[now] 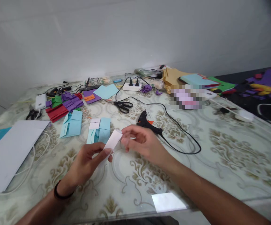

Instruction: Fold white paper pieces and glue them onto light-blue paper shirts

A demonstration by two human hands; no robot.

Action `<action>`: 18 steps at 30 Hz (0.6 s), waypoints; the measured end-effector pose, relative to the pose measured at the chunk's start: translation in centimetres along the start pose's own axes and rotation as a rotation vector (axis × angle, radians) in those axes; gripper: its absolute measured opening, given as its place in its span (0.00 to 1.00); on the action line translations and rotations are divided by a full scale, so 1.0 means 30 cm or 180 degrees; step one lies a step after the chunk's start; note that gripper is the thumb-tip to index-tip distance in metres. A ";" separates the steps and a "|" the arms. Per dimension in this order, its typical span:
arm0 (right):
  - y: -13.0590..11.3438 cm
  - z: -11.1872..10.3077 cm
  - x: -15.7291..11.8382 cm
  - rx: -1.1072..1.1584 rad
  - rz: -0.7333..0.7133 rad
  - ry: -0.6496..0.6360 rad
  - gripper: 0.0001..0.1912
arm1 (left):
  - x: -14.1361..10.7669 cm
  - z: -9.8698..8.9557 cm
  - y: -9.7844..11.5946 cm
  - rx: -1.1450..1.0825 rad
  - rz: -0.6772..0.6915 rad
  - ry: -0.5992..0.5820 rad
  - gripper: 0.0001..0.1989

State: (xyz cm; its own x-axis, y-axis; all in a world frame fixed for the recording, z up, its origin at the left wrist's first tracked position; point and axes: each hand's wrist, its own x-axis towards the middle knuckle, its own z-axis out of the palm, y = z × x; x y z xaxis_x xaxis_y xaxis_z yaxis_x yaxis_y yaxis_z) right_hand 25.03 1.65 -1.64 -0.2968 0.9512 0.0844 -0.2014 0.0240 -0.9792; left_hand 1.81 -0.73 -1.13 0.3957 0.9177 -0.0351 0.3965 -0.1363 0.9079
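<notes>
Between thumb and fingers, my left hand (92, 161) grips a narrow folded strip of white paper (113, 140), tilted up to the right. The curled fingertips of my right hand (141, 140) pinch at the strip's upper right corner. Just behind the strip lie folded light blue papers (104, 125) with a small white folded piece (94, 123) among them. Another group of folded light blue pieces (74, 123) is farther left. A black glue gun (147, 122) lies beyond my right hand. Near the front edge rests a flat white paper (168, 202).
Black-handled scissors (122, 107) lie behind the papers, near a white power strip (132, 87). The glue gun's black cord (184, 152) loops to the right. A large white sheet (13, 156) covers the left side. Coloured paper strips (57, 112) and a white power bank (41, 101) sit back left.
</notes>
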 end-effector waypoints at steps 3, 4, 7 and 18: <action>0.008 0.033 -0.021 -0.0344 0.0153 -0.0127 0.18 | -0.004 0.007 0.006 0.0259 0.0137 -0.0012 0.20; 0.011 0.041 -0.026 -0.0467 0.0123 -0.0141 0.19 | -0.005 0.009 0.007 0.0348 0.0191 0.0002 0.20; 0.016 0.055 -0.036 -0.0823 -0.0211 -0.0243 0.17 | -0.009 0.015 0.003 0.0476 0.0366 0.0050 0.16; 0.020 0.048 -0.057 -0.1855 -0.1589 -0.0558 0.15 | -0.030 0.004 -0.020 0.0195 0.1296 0.0515 0.14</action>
State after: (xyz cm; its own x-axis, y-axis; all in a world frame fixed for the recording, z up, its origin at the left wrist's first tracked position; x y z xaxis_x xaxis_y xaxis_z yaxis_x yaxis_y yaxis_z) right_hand 24.08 -0.39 -2.10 -0.4529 0.7241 0.5202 0.1580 0.6394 -0.7525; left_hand 1.32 -1.51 -1.70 0.3971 0.8305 0.3906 0.2854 -0.5162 0.8075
